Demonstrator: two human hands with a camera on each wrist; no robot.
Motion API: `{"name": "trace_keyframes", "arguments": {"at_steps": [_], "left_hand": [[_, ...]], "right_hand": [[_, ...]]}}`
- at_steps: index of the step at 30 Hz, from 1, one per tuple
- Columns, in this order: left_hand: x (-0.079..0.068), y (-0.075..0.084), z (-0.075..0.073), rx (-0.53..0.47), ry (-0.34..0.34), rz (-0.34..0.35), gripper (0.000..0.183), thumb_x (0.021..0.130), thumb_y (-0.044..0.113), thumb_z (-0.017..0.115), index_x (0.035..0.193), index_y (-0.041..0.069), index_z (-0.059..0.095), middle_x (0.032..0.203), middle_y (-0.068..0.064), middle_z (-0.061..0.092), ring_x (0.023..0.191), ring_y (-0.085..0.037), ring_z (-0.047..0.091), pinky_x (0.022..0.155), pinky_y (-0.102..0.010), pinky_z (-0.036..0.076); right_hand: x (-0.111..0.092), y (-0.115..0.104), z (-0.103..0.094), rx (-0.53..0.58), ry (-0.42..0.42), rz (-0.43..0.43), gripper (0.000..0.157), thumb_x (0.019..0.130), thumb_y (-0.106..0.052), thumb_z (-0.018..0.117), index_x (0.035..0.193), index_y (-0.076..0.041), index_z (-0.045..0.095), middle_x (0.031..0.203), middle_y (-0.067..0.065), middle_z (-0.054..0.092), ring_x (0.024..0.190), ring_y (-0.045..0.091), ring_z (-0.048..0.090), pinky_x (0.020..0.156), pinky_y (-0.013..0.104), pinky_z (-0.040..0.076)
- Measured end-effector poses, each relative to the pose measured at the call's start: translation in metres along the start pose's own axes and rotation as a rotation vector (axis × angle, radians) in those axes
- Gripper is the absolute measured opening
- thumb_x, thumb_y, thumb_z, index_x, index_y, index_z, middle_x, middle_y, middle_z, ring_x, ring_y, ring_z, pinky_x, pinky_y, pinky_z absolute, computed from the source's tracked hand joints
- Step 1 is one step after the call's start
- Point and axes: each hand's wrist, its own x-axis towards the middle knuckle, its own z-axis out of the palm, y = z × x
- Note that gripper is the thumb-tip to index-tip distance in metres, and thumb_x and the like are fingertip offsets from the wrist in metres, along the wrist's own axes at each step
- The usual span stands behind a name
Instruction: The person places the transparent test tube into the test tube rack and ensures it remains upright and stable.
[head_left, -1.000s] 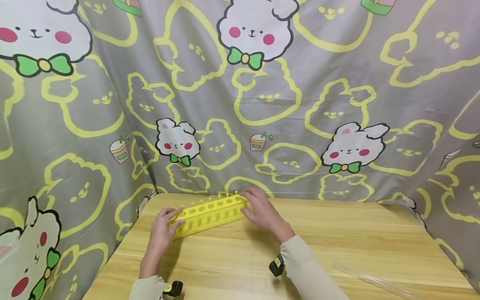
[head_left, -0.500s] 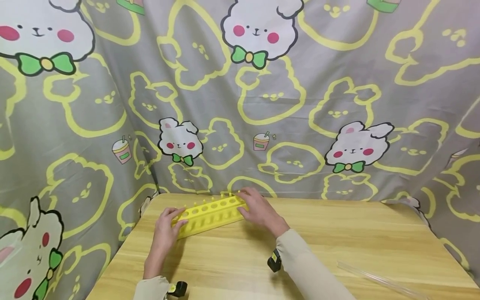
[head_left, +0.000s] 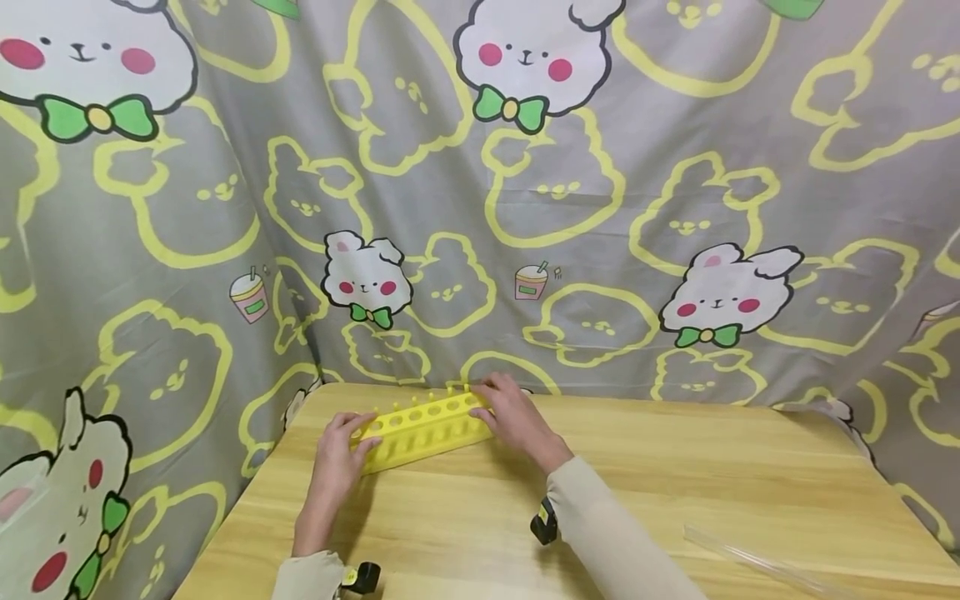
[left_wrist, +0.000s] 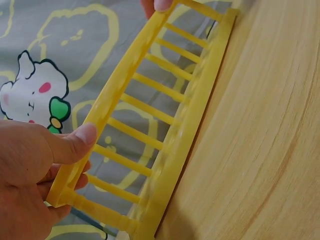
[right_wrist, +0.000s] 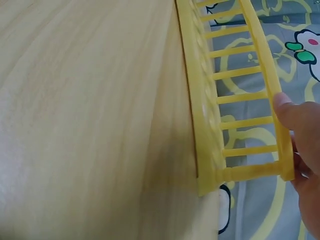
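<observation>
Noting head view first. Yellow plastic rack (head_left: 427, 443), long and narrow, row of round holes along its top and small pegs at the rear, lying slantwise at lower centre of the frame, near the back edge of the pale wood-grain table (head_left: 637, 467). Left hand (head_left: 337, 457) pinching its left end, right hand (head_left: 513, 417) its right end. Cream sleeves (head_left: 611, 529) on both arms; black device (head_left: 543, 523) at each wrist. Clear slender tube (head_left: 757, 562) on the table, lower right, well apart from the hands. Grey curtain (head_left: 555, 204) with white rabbits and yellow outlines fills the upper frame.

Left wrist view: rack runs diagonally from lower left to top, thin yellow rods (left_wrist: 147, 108) joining its two long rails. Left thumb on the upper rail, fingers curled behind it, at lower left. Part of the other hand shows at the top edge.

Right wrist view: rack down the right of centre, base rail along the table. Right thumb lies on the outer rail at right, fingers behind it, partly hidden; rail pinched between.
</observation>
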Motion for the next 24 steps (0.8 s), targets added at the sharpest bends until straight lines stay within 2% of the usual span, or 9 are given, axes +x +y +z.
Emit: {"name": "trace_keyframes", "arguments": {"at_steps": [4,8,18,24], "left_hand": [[-0.003,0.0,0.001,0.0,-0.004,0.005,0.039,0.081,0.006,0.073,0.119,0.001,0.064,0.113,-0.019,0.055,0.106,-0.039,0.052,0.087,-0.052,0.046],[-0.002,-0.001,0.0,-0.001,-0.013,0.002,0.039,0.083,0.008,0.072,0.12,0.001,0.063,0.113,-0.018,0.054,0.105,-0.038,0.052,0.085,-0.051,0.047],[0.004,0.002,0.003,-0.013,0.004,0.046,0.039,0.081,0.006,0.073,0.119,0.001,0.064,0.111,-0.018,0.054,0.102,-0.037,0.054,0.083,-0.051,0.047],[0.001,0.002,0.001,-0.009,0.011,0.042,0.039,0.081,0.004,0.073,0.118,0.0,0.064,0.111,-0.02,0.054,0.102,-0.039,0.053,0.083,-0.052,0.046]], "right_hand": [[-0.003,-0.001,0.005,0.03,0.022,0.013,0.042,0.09,-0.03,0.065,0.124,-0.004,0.061,0.117,0.005,0.054,0.106,0.02,0.047,0.087,0.033,0.046],[-0.001,-0.001,0.007,0.014,0.039,0.004,0.042,0.091,-0.028,0.064,0.124,-0.003,0.061,0.116,0.005,0.054,0.106,0.021,0.048,0.087,0.033,0.046],[-0.003,0.002,0.006,0.033,0.052,0.06,0.04,0.09,-0.028,0.065,0.124,-0.006,0.062,0.116,0.004,0.054,0.107,0.019,0.047,0.089,0.032,0.046],[-0.003,0.003,0.013,0.069,0.071,0.053,0.042,0.091,-0.028,0.063,0.127,-0.006,0.06,0.119,0.004,0.052,0.111,0.02,0.046,0.09,0.033,0.046]]}}
